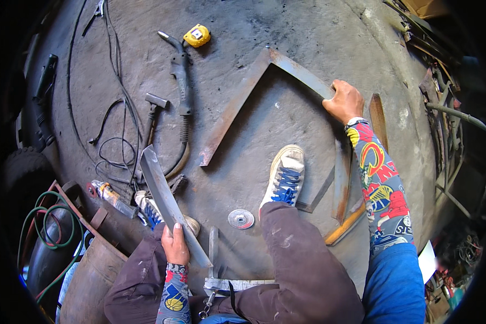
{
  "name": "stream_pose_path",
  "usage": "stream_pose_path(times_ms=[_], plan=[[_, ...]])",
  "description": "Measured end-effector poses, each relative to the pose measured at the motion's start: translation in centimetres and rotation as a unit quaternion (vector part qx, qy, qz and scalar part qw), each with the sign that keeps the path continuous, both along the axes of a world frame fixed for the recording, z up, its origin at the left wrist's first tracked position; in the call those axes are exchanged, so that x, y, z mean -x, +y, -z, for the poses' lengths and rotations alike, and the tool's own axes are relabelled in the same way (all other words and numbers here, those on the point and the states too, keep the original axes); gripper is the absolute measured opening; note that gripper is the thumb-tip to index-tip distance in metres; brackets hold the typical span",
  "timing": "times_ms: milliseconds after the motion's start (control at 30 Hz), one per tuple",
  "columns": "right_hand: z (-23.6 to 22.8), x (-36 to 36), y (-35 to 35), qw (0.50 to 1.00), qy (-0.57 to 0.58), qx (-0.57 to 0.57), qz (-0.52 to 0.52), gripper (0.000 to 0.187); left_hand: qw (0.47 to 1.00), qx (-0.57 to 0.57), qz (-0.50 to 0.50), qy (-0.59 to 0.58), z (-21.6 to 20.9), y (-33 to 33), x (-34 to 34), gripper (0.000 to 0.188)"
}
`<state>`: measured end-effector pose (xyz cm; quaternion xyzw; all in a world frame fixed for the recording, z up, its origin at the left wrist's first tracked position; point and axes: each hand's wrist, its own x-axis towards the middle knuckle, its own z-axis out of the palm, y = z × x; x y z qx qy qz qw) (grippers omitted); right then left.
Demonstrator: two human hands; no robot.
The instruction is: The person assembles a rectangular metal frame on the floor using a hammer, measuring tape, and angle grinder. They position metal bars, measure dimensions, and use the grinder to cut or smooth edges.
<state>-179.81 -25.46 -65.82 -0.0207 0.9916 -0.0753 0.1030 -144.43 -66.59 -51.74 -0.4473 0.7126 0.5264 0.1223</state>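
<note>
My left hand (176,247) is closed around the lower part of a grey steel angle bar (166,193), which slants up over my left shoe. Farther ahead, two rusty steel angle bars meet in a corner and form an L-shaped frame (235,105) on the concrete floor. My right hand (344,102) grips the right end of this frame, fingers wrapped over its edge. The frame's corner points away from me, and its other leg ends near the middle of the view. Whether the corner is welded, I cannot tell.
Left of the frame lie a welding torch (182,81), a yellow tape measure (197,35), a hammer (156,100) and tangled cables. A grinding disc (241,219) rests between my shoes. Rusty steel pieces (342,181) lie under my right arm. Scrap lines the right edge; a bottle (113,197) is at left.
</note>
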Motion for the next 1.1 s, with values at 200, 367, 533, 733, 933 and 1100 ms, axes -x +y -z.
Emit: stream_pose_path(times_ms=[200,367,533,733,933,1100], plan=[[-3.3,-0.1,2.8,0.995,0.031,0.054,0.079,0.026,0.999,-0.017,0.04,0.013,1.7,0.1,1.3,0.027],[-2.0,1.1,6.4,0.974,0.036,0.114,0.191,0.04,0.99,0.039,0.131,0.023,2.8,0.7,2.9,0.034],[0.6,3.3,6.6,0.974,-0.037,0.157,0.16,0.056,0.984,0.033,0.166,0.058,3.6,2.5,4.9,0.027],[1.1,4.4,7.3,0.98,-0.097,0.107,0.136,0.061,0.986,0.015,0.158,0.052,5.9,4.1,6.7,0.024],[1.1,3.0,10.9,0.985,-0.102,0.109,0.085,0.055,0.976,0.083,0.195,0.052,8.9,5.1,8.4,0.027],[-0.5,-6.1,12.7,0.907,0.005,0.357,0.225,0.027,0.957,0.225,0.172,0.063,12.7,7.2,10.8,0.032]])
